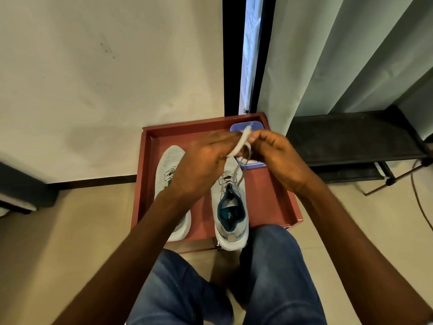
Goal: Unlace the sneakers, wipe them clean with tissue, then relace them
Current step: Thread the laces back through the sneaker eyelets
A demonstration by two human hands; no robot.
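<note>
The pale grey flat shoelace (241, 143) is lifted above the right-hand grey mesh sneaker with a teal lining (230, 207), its lower run still leading down into that shoe's upper eyelets. Both hands meet over it: the left hand (199, 165) pinches the lace from one side and the right hand (273, 158) grips it from the other, fingers curled, close enough that they look to be touching. Held taut and high like this, the lace is probably being drawn through or worked at its end; whether this is unlacing or relacing I cannot tell. The second grey mesh sneaker (169, 174) lies beside the first, toward the tray's left edge, partly hidden under the left forearm, toes pointing to the far edge. Both shoes sit in a reddish-brown rectangular tray (276, 198), and a lilac-blue pack of tissue (246, 127) rests in its far right corner, within easy reach for wiping. The tray lies on a beige tiled floor (70, 242) against a cream wall (105, 78); a pale green curtain (328, 55) and a low black shelf (351, 137) stand to the right.
</note>
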